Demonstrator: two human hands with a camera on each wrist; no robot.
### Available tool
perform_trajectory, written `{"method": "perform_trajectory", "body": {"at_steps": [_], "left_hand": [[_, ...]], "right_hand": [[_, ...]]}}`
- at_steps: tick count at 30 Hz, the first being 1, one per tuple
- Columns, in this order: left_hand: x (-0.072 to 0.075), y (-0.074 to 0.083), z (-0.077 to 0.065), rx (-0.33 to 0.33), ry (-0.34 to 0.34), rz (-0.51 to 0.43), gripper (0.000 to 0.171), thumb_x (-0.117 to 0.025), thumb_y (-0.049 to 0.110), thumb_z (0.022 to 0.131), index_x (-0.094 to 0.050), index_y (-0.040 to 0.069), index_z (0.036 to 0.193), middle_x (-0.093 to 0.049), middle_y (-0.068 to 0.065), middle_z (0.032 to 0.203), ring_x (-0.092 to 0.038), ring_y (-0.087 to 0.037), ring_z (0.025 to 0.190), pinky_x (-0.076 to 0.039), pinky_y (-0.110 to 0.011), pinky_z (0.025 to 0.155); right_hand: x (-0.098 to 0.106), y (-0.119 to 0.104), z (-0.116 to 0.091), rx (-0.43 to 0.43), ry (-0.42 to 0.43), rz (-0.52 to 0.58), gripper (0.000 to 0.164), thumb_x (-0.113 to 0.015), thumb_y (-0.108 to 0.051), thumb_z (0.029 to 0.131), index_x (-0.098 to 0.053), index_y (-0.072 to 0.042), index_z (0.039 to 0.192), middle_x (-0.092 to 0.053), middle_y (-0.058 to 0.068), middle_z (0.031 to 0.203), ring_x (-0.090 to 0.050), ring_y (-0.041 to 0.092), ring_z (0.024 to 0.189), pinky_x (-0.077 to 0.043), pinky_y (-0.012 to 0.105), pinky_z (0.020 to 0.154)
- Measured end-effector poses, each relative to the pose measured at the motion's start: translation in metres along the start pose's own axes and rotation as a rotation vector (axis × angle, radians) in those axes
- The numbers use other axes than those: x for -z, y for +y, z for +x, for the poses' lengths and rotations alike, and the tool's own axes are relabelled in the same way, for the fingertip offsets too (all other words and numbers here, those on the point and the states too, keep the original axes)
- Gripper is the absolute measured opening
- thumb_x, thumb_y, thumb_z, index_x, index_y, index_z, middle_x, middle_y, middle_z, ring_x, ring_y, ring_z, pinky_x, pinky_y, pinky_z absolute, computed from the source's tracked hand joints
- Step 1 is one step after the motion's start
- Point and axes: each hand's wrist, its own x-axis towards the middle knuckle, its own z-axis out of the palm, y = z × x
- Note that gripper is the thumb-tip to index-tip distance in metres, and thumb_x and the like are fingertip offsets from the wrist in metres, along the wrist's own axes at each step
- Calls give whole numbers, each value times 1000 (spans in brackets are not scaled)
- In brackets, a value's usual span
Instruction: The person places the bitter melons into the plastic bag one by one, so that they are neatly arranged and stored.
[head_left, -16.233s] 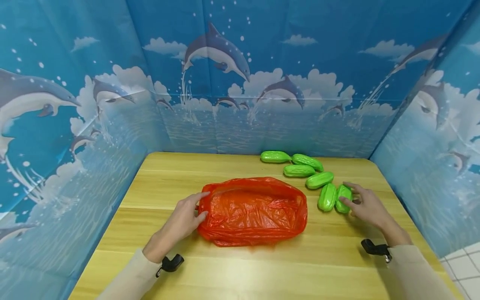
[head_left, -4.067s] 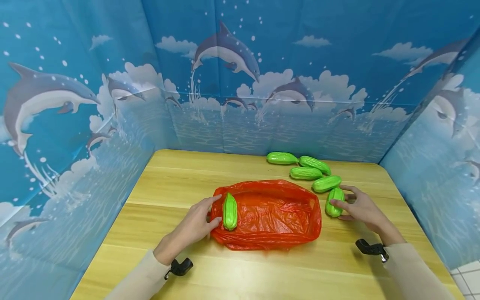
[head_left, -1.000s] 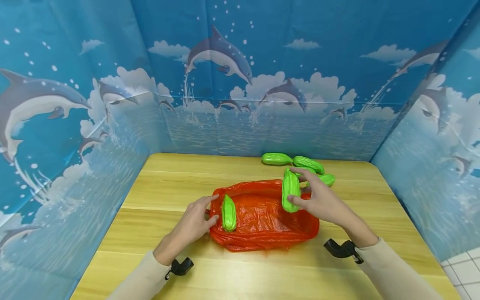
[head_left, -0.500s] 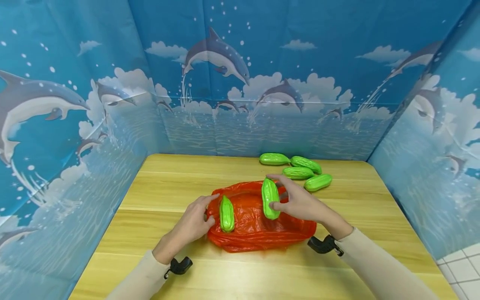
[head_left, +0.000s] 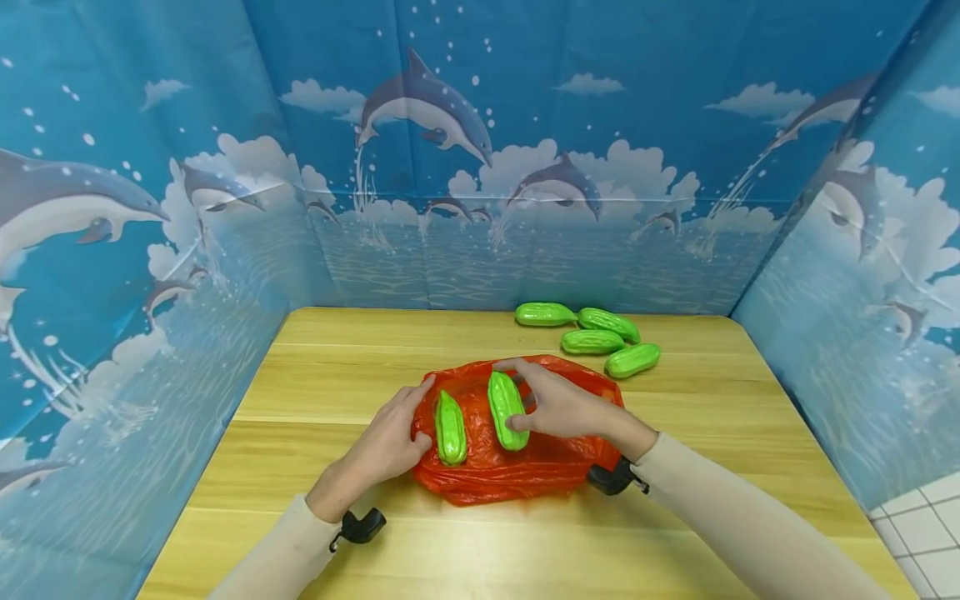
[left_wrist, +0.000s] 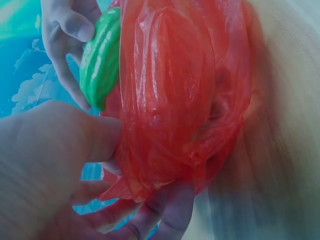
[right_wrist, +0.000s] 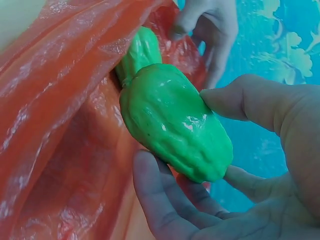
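An opened red plastic bag (head_left: 491, 485) lies on the wooden table. My left hand (head_left: 384, 439) grips its left edge, thumb on the rim and fingers behind the plastic in the left wrist view. One glossy green bitter melon (head_left: 451, 429) sits inside, close to that hand. Over the bag's middle, my right hand (head_left: 564, 403) holds a second bitter melon (right_wrist: 175, 122) between thumb and fingers, to the right of the first one. Red plastic hides most of the first melon (left_wrist: 102, 60) in the left wrist view.
Several more bitter melons (head_left: 592, 342) lie in a loose group behind the bag, toward the back right of the table (head_left: 315, 367). Blue dolphin-print curtains (head_left: 465, 250) enclose the table at the back and sides.
Earlier, one melon went into the bag's left end. My right hand then lifted another from the right and carried it leftward over the bag. My left hand stays at the bag's left edge.
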Motion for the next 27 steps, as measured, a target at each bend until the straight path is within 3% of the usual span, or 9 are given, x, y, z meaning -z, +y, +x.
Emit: {"method": "perform_trajectory", "body": {"at_steps": [12,27], "left_hand": [[2,2,0,-6,-19,1,103,-75,-4,95,-30,11,186,-62,-20,167,-66,-41,148,-59,-61,124],[1,-1,1,-21,-28,19,103,-76,-1,95,-30,12,186,-60,-19,170,-66,-40,151,-58,-60,126]], "right_hand": [[-13,-3,26,-3,-90,-18,84,-88,-21,104,-44,-7,175,-60,21,165,-74,23,107,-66,48,102],[-24,3,41,-27,-119,23,87,-90,-22,104,-43,-8,176,-63,21,160,-80,26,112,-68,49,106]]}}
